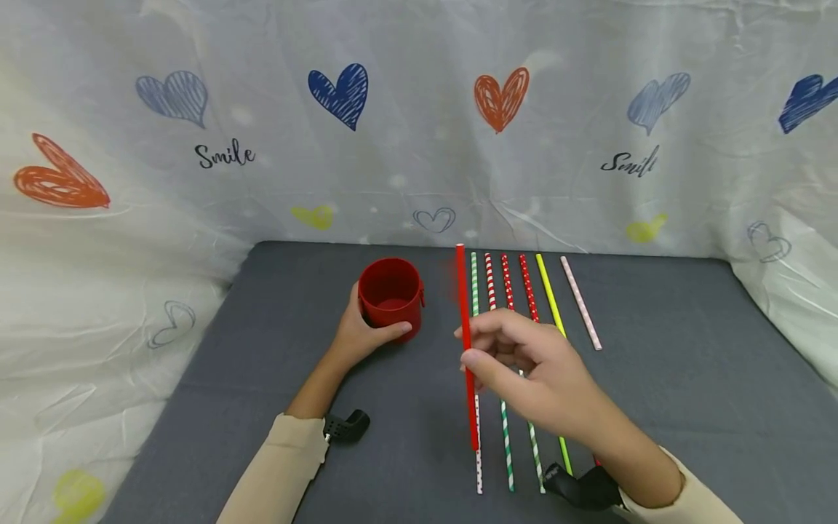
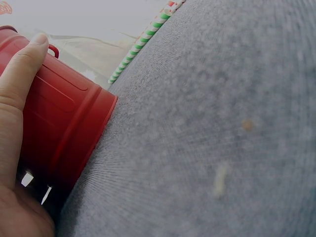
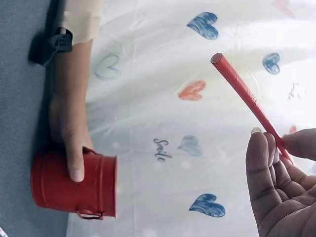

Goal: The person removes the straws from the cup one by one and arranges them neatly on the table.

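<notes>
In the head view my left hand [image 1: 366, 336] grips a small red metal bucket [image 1: 391, 260] by its side, thumb across the near wall and fingers round the far side. The bucket stands upright on the grey cloth, and no straw shows inside it. The left wrist view has the bucket wall [image 2: 69, 103] close up, its base on the cloth. Between thumb and fingertips, my right hand [image 1: 533, 375] pinches a plain red paper straw [image 1: 462, 291]. It is raised above the table, right of the bucket; its open end [image 3: 217, 58] shows in the right wrist view.
Under and beyond the right hand lie paper straws in two rows: green-striped [image 1: 474, 280], red-striped [image 1: 489, 280], red dotted [image 1: 528, 287], yellow [image 1: 550, 291] and pink [image 1: 580, 302] behind; dotted white [image 1: 479, 473] and green-striped ones [image 1: 508, 451] nearer. A heart-printed curtain [image 1: 419, 145] hangs behind.
</notes>
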The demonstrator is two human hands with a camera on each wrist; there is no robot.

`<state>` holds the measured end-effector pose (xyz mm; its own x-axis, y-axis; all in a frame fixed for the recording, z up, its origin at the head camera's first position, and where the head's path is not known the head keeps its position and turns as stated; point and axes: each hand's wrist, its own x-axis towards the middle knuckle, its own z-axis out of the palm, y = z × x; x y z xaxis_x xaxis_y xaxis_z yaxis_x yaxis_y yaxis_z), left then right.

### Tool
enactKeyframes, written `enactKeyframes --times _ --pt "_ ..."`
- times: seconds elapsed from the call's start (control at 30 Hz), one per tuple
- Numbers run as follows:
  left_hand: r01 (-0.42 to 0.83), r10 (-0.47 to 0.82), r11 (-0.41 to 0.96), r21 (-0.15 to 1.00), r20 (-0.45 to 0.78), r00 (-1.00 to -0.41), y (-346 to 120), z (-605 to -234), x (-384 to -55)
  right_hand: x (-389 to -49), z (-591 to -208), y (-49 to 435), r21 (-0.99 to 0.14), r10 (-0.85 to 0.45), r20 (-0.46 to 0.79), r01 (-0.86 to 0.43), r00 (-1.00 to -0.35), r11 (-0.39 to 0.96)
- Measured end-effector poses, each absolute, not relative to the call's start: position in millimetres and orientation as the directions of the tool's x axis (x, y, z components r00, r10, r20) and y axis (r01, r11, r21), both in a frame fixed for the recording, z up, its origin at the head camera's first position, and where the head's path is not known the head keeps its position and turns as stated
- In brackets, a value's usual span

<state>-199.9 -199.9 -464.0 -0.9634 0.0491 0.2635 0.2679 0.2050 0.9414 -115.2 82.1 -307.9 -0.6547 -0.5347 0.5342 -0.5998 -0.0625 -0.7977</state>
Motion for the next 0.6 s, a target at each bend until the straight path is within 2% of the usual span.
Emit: enactKeyframes --times 0.13,0.37,0.6 --pt "0.253 0.063 0.195 0.948 0.245 -0.967 -196 -443 -192 -112 -313 92 -0.792 -0.521 0.541 -0.608 -0.66 -0.052" --pt "0.266 0.067 0.189 0.945 0.258 -0.964 -196 -443 -192 -110 -324 107 -0.775 -0.506 0.568 -0.628 -0.648 -0.065" --pt "0.261 0.063 0.189 0.947 0.254 -0.965 -196 -443 -191 -107 -333 124 -0.801 -0.492 0.537 -0.598 -0.686 -0.041"
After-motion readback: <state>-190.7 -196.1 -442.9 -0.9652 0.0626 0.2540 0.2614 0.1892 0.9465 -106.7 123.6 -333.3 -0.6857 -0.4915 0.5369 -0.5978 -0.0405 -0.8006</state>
